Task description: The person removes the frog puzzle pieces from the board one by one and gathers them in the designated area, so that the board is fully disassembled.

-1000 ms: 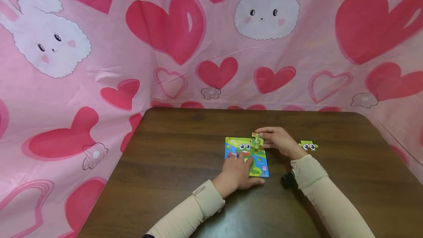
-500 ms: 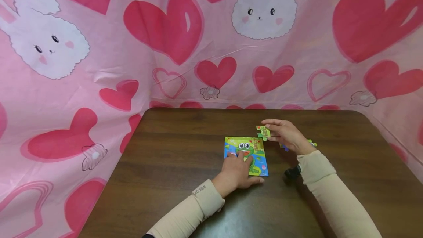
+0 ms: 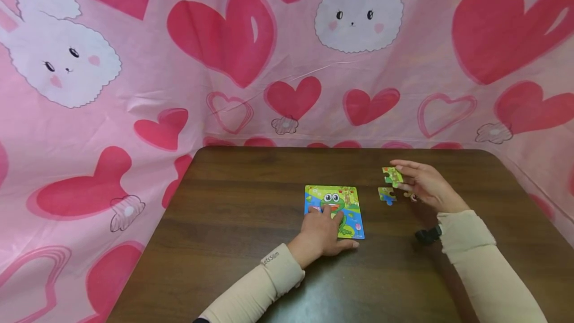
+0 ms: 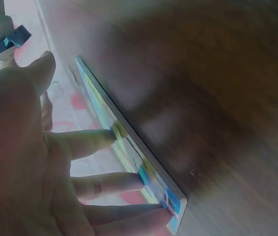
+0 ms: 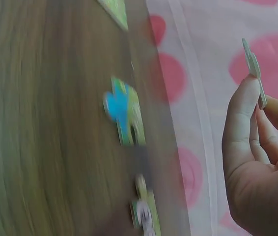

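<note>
The frog puzzle board (image 3: 352,206) lies flat on the table, printed in green, blue and yellow. My left hand (image 3: 319,233) rests on its lower left part, and in the left wrist view the nearly straight fingers (image 4: 92,142) touch its face. To the right, my right hand (image 3: 426,186) pinches a green puzzle piece (image 3: 392,176) with red spots between thumb and fingers, raised over the table. Seen from the right wrist, that piece (image 5: 255,71) is edge-on. Below it lies a green and blue puzzle piece (image 3: 386,195); another piece with printed eyes (image 3: 411,196) is partly hidden by my right hand.
The brown wooden table (image 3: 251,203) has rounded far corners. Close behind it and along the left hangs a pink cloth (image 3: 242,113) with hearts and rabbits. A dark wrist device (image 3: 428,235) sits under my right sleeve cuff.
My right hand has carried the green puzzle piece from the board's top right corner away to the right, over the loose pieces. My left hand has stayed on the board.
</note>
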{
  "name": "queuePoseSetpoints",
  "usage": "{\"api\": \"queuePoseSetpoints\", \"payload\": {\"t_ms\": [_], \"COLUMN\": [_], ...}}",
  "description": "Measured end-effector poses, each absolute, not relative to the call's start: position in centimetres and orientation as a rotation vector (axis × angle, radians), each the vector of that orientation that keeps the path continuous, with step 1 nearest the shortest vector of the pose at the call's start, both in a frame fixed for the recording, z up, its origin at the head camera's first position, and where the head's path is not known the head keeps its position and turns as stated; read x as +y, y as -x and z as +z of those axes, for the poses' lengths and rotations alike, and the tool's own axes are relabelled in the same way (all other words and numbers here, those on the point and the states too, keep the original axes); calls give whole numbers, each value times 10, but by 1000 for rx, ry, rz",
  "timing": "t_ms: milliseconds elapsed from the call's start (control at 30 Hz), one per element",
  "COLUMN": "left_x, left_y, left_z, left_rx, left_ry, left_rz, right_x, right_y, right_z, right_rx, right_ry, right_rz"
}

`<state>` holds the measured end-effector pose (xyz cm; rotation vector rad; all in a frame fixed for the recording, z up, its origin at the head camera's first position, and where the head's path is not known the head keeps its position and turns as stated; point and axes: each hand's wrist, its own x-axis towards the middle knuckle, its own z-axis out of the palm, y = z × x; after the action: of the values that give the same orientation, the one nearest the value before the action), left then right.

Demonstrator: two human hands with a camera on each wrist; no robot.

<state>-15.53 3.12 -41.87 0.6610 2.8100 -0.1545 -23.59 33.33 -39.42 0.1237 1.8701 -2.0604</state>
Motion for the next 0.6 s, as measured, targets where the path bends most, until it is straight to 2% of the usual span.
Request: {"api": "queuePoseSetpoints", "payload": {"t_ms": [367,600], "left_x": [32,33], "left_y": [154,155], "left_z": [-420,-421], "left_rx": [2819,2818], "left_ry": [-663,-674], "left_rz": [-170,-157], "right_x": [409,445], "right_y": [220,212], "right_z": [-401,-405], "right_rx": [1745,1804], "right_ry": [-112,-240], "right_rz": [-2256,-2215]}}
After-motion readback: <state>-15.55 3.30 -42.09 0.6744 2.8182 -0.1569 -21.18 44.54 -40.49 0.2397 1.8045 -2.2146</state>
